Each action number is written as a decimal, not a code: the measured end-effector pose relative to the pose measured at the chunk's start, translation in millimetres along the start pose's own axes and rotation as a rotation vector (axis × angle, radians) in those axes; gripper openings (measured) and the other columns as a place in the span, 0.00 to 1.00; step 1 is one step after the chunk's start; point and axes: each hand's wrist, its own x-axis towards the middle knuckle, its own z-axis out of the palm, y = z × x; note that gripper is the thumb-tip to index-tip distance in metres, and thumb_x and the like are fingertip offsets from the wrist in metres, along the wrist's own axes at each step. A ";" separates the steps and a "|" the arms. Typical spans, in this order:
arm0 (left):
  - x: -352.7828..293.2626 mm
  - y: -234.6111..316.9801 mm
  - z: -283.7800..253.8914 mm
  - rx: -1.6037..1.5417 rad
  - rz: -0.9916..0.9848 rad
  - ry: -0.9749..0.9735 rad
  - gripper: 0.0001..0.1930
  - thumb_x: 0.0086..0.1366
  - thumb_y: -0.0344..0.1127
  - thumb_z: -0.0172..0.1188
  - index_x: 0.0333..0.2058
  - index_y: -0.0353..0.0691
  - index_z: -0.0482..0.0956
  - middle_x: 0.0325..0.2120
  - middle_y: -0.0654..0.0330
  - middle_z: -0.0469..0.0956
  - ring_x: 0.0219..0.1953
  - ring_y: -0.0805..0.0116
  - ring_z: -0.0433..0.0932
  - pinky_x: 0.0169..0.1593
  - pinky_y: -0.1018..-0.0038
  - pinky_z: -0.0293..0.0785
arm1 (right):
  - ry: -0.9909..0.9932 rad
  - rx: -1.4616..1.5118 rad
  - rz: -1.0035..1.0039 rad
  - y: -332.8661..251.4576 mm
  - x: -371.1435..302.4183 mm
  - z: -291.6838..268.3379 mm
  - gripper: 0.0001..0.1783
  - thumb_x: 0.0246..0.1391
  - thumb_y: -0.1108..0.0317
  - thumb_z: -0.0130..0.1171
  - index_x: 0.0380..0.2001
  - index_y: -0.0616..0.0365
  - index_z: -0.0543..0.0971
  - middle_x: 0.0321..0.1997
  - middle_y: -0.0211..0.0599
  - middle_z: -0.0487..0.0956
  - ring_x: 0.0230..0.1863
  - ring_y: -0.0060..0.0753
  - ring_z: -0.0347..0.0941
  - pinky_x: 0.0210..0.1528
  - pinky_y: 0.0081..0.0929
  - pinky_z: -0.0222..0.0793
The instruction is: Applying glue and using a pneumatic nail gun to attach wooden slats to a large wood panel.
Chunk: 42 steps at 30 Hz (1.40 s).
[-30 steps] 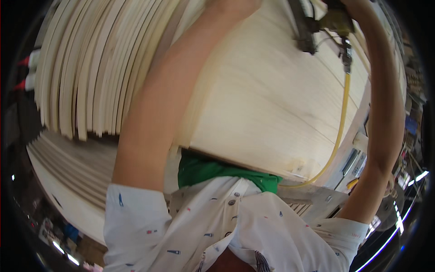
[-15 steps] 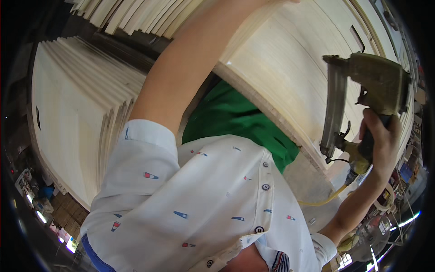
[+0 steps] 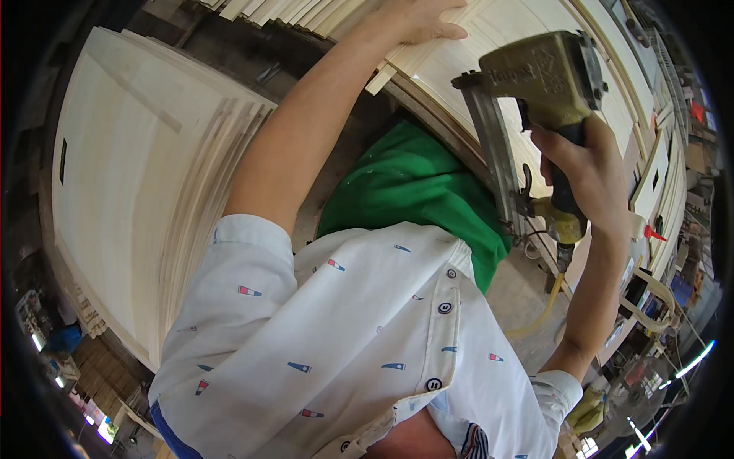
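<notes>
Left hand (image 3: 424, 21): thumb and fingers parted, nothing seen in its grasp, over the near edge of a pale wooden panel (image 3: 455, 73); I cannot tell whether it presses. Short wood strip (image 3: 380, 79) juts out just below this hand. Right hand (image 3: 587, 164): clenched round the grip of a nail gun (image 3: 535, 73), whose body rises above the hand, magazine to its left. Yellow hose (image 3: 552, 304) hangs below. Stacked panels (image 3: 122, 168) stand left of the left hand, well apart.

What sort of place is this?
Likely a woodworking shop: the right hand holds what looks like a nail or staple gun with a yellow hose, and pale wooden panels are stacked at left.
</notes>
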 end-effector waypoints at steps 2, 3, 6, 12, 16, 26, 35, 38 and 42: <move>3.2 -4.8 14.3 0.012 0.025 0.038 0.31 0.56 0.52 0.63 0.56 0.45 0.74 0.62 0.45 0.62 0.65 0.47 0.57 0.67 0.56 0.50 | -0.020 -0.003 -0.033 -1.8 1.4 1.9 0.15 0.50 0.66 0.63 0.33 0.70 0.75 0.18 0.32 0.74 0.18 0.19 0.69 0.21 0.21 0.65; 5.3 -2.6 19.8 0.013 0.037 0.057 0.30 0.56 0.52 0.63 0.56 0.46 0.75 0.62 0.45 0.63 0.65 0.47 0.57 0.67 0.56 0.50 | -0.027 -0.017 -0.046 -0.2 2.1 0.8 0.15 0.50 0.66 0.62 0.32 0.70 0.75 0.18 0.32 0.74 0.18 0.19 0.70 0.22 0.21 0.65; 10.3 3.6 34.9 0.004 0.048 0.097 0.29 0.57 0.52 0.61 0.55 0.47 0.75 0.61 0.46 0.64 0.65 0.48 0.58 0.67 0.55 0.50 | -0.047 -0.018 -0.068 5.2 5.9 0.2 0.15 0.50 0.66 0.62 0.32 0.70 0.75 0.18 0.32 0.74 0.19 0.19 0.70 0.22 0.22 0.65; 15.1 13.9 51.4 0.011 0.083 0.194 0.24 0.61 0.50 0.53 0.54 0.48 0.75 0.59 0.50 0.67 0.63 0.49 0.61 0.65 0.53 0.52 | -0.097 -0.064 -0.109 13.3 16.8 0.6 0.16 0.48 0.65 0.60 0.32 0.71 0.75 0.18 0.35 0.74 0.18 0.22 0.71 0.22 0.23 0.67; 12.4 7.8 66.8 0.013 0.088 0.227 0.23 0.63 0.49 0.49 0.54 0.49 0.75 0.58 0.52 0.69 0.62 0.49 0.62 0.64 0.52 0.53 | -0.095 -0.093 -0.123 9.2 17.4 4.0 0.16 0.47 0.65 0.60 0.31 0.71 0.75 0.17 0.36 0.74 0.18 0.23 0.72 0.23 0.24 0.67; 17.5 -2.2 71.9 -0.052 0.175 0.269 0.22 0.62 0.45 0.53 0.52 0.44 0.76 0.58 0.50 0.68 0.62 0.50 0.62 0.64 0.56 0.55 | 0.043 -0.047 0.026 24.6 -16.5 -22.4 0.16 0.49 0.64 0.64 0.32 0.69 0.75 0.20 0.33 0.75 0.21 0.21 0.72 0.24 0.22 0.66; -12.5 -5.7 43.0 -0.063 0.186 0.099 0.21 0.61 0.41 0.59 0.50 0.37 0.77 0.59 0.46 0.67 0.63 0.51 0.62 0.65 0.63 0.56 | 0.376 -0.029 0.207 90.0 -72.3 -73.3 0.12 0.50 0.68 0.63 0.30 0.67 0.75 0.18 0.34 0.75 0.17 0.22 0.70 0.20 0.21 0.63; -27.2 -3.6 28.8 -0.031 0.162 0.032 0.21 0.60 0.41 0.61 0.50 0.35 0.77 0.59 0.45 0.67 0.64 0.51 0.62 0.66 0.64 0.57 | 0.393 0.081 0.165 105.6 -72.6 -74.1 0.10 0.51 0.73 0.61 0.33 0.69 0.75 0.20 0.35 0.74 0.17 0.22 0.70 0.20 0.21 0.63; -48.5 10.9 7.9 -0.176 -0.115 0.030 0.20 0.61 0.37 0.59 0.51 0.35 0.77 0.60 0.45 0.66 0.64 0.52 0.61 0.65 0.65 0.58 | 0.357 0.094 0.161 115.8 -71.4 -79.6 0.10 0.51 0.73 0.61 0.34 0.69 0.75 0.21 0.35 0.75 0.18 0.22 0.69 0.20 0.21 0.63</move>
